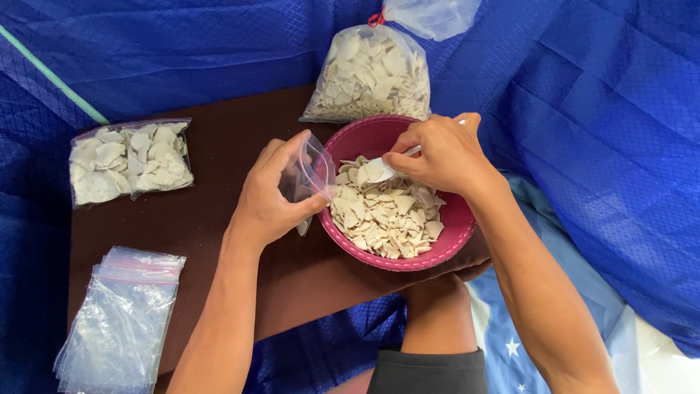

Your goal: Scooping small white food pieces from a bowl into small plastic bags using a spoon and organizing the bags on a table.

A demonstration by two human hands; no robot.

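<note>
Head view. Left hand (271, 195) pinches a small clear bag (312, 172), held open at the rim of a pink bowl (453, 219). Right hand (440, 155) grips a white spoon (385, 168), its scoop loaded and resting over the pale chips (385, 215) that half fill the bowl. Bowl sits on a dark brown surface (219, 146), near its right edge. Behind the bowl and touching it: a large tied bag of chips (372, 76). Far left: a sealed packet of chips (130, 160) (lying flat). Front left: a stack of empty zip bags (120, 321). Blue quilted cloth (598, 109) all around.
</note>
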